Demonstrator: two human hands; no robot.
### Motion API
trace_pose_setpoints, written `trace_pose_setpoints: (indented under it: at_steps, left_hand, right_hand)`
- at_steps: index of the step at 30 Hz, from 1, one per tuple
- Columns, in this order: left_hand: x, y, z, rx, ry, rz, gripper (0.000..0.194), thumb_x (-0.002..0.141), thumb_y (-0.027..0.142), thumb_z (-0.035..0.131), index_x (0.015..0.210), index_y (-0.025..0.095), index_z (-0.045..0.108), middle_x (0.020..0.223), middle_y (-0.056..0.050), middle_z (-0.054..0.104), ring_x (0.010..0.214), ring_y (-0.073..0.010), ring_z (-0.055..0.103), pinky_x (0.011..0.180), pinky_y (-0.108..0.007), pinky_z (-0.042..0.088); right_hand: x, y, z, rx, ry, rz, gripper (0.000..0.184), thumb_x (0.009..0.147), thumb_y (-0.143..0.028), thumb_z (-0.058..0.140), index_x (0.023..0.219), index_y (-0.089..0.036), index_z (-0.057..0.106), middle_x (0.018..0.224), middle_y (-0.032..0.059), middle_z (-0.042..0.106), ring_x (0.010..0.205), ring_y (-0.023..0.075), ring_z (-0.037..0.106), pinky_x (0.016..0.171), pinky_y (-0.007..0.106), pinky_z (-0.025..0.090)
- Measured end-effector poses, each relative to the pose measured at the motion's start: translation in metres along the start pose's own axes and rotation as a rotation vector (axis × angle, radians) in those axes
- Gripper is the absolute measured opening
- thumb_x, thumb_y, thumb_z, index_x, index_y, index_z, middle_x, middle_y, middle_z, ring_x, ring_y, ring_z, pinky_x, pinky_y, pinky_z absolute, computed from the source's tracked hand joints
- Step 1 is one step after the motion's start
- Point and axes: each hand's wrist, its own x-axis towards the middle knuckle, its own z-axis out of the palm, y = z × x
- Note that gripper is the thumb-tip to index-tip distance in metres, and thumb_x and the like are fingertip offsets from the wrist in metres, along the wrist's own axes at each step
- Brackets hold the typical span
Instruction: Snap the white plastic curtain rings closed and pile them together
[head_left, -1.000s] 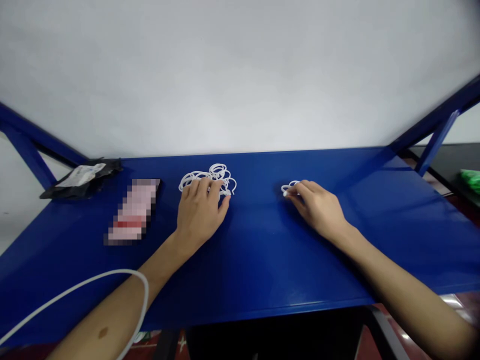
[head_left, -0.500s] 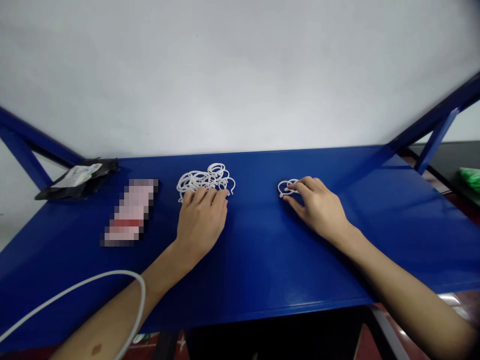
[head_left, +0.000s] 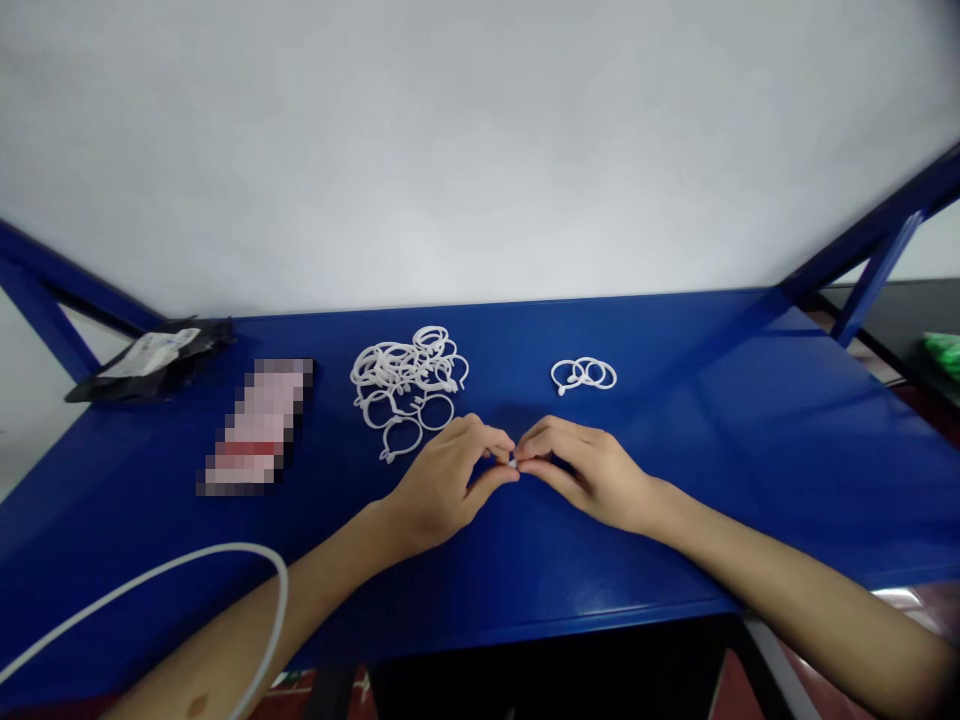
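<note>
My left hand [head_left: 442, 485] and my right hand [head_left: 604, 475] meet over the middle of the blue table, thumb and fingers of each pinched together. Between the fingertips a small bit of a white plastic ring [head_left: 514, 463] shows; the fingers hide the remainder. Just behind my left hand lies a tangled pile of white plastic rings [head_left: 390, 368], with little knobs at their ends like shower curtain rings. Several looser rings [head_left: 403, 435] rest at the near side of that pile. Off to the right, beyond my right hand, a small group of overlapping white rings [head_left: 592, 373] lies flat.
A blurred-out pink and red phone-shaped item [head_left: 255, 425] lies on the blue table [head_left: 495, 560] at left. Behind it is a black plastic packet [head_left: 154, 360] with a white label. A white cable [head_left: 150, 572] loops over my left forearm. Blue frame bars stand at both sides.
My left hand has left the pile and come right and nearer, leaving loose rings spread toward me. My right hand has let go of the rings on the right and joined it.
</note>
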Motion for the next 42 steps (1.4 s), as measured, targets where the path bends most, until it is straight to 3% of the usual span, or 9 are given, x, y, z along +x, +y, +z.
trace_pose_setpoints:
  at_steps: [6,12,23,31,36,39,42]
  left_hand:
    - [0.003,-0.001,-0.005,-0.103,0.05,-0.217,0.026,0.092,0.025,0.063,0.117,0.022,0.055,0.102,-0.002,0.068,0.088,-0.0136,0.067,0.081,-0.029,0.055]
    - [0.008,-0.003,-0.008,-0.183,0.031,-0.314,0.008,0.096,0.027,0.059,0.099,0.023,0.064,0.09,0.002,0.07,0.076,-0.0098,0.065,0.072,-0.023,0.052]
    - [0.004,0.001,0.0,-0.024,0.003,-0.145,0.009,0.098,0.02,0.055,0.092,0.02,0.062,0.081,0.004,0.069,0.073,-0.0104,0.064,0.069,-0.023,0.049]
    - [-0.002,0.007,0.01,0.155,0.123,0.11,0.018,0.097,0.008,0.048,0.083,0.018,0.054,0.074,0.001,0.066,0.066,-0.0121,0.057,0.068,-0.028,0.046]
    - [0.006,0.002,0.002,0.341,0.096,0.171,0.01,0.098,0.014,0.051,0.091,0.018,0.057,0.082,-0.001,0.07,0.073,-0.0165,0.06,0.072,-0.032,0.047]
    - [0.012,-0.015,-0.012,0.511,0.105,0.101,0.008,0.098,0.023,0.055,0.102,0.019,0.061,0.097,-0.004,0.072,0.092,-0.0219,0.063,0.088,-0.039,0.048]
    - [0.015,-0.039,-0.029,0.721,0.201,-0.111,0.021,0.096,0.025,0.054,0.115,0.017,0.061,0.115,-0.013,0.068,0.107,-0.0297,0.059,0.093,-0.046,0.046]
  right_hand:
    - [-0.002,0.0,-0.002,0.094,0.118,0.115,0.011,0.096,-0.018,0.061,0.108,-0.019,0.063,0.09,0.002,0.065,0.077,0.0104,0.062,0.07,0.025,0.052]
    - [-0.002,0.001,-0.002,0.093,0.151,0.153,0.019,0.097,-0.016,0.056,0.116,-0.017,0.061,0.093,0.0032,0.064,0.073,0.0098,0.062,0.068,0.025,0.052]
    - [-0.005,0.004,0.004,0.073,0.085,0.096,0.007,0.099,-0.018,0.057,0.102,-0.019,0.063,0.095,0.0047,0.069,0.084,0.0131,0.066,0.074,0.027,0.054]
    - [-0.006,-0.007,0.004,-0.042,0.06,-0.029,0.01,0.099,-0.014,0.052,0.102,-0.017,0.061,0.09,0.0068,0.069,0.08,0.0158,0.065,0.072,0.03,0.055]
    - [-0.001,-0.001,0.004,-0.148,0.101,-0.02,0.005,0.099,-0.018,0.055,0.098,-0.018,0.059,0.089,0.0061,0.069,0.08,0.0159,0.064,0.07,0.03,0.054]
    - [0.002,0.011,-0.003,-0.288,0.116,0.038,0.006,0.099,-0.02,0.055,0.099,-0.019,0.061,0.095,0.0067,0.068,0.086,0.0177,0.064,0.075,0.032,0.055]
    - [0.001,0.026,-0.016,-0.44,0.136,0.126,0.009,0.099,-0.021,0.053,0.098,-0.019,0.061,0.097,0.0075,0.067,0.091,0.0204,0.063,0.08,0.037,0.056]
